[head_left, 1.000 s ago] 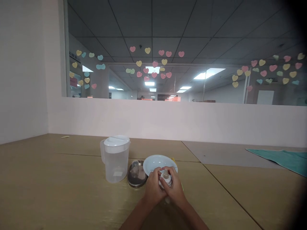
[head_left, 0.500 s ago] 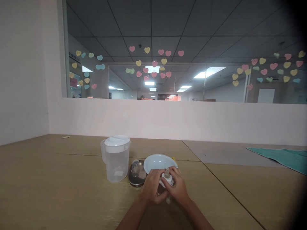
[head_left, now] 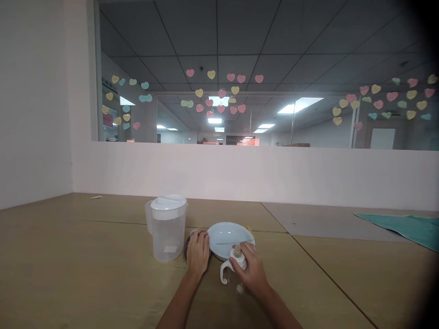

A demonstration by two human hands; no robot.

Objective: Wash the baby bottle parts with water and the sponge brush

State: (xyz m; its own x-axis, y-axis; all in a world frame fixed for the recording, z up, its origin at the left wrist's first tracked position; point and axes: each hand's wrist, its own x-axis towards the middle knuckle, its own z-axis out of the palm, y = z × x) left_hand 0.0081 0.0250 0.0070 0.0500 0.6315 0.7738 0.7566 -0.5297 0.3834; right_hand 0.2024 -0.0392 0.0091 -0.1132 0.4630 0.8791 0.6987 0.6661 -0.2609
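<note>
My right hand is closed around the white collar of a baby bottle with a clear teat on top. One curved white handle sticks out to the left; the bottle's clear body is hard to make out against the table. My left hand lies over a small oval metal tray, its fingers curled down around the spot where a clear dome-shaped cap stands. That cap is almost wholly hidden under the fingers. Just behind both hands sits a pale blue bowl, with a thin straight line across its inside.
A clear plastic jug with a white lid stands left of the tray. Something yellow peeks out behind the bowl. At the far right lies a green cloth. A white wall with a window borders the table's back.
My left hand has let go of the bottle and moved left onto the tray, covering the cap. The bottle stays in my right hand, its handle now exposed.
</note>
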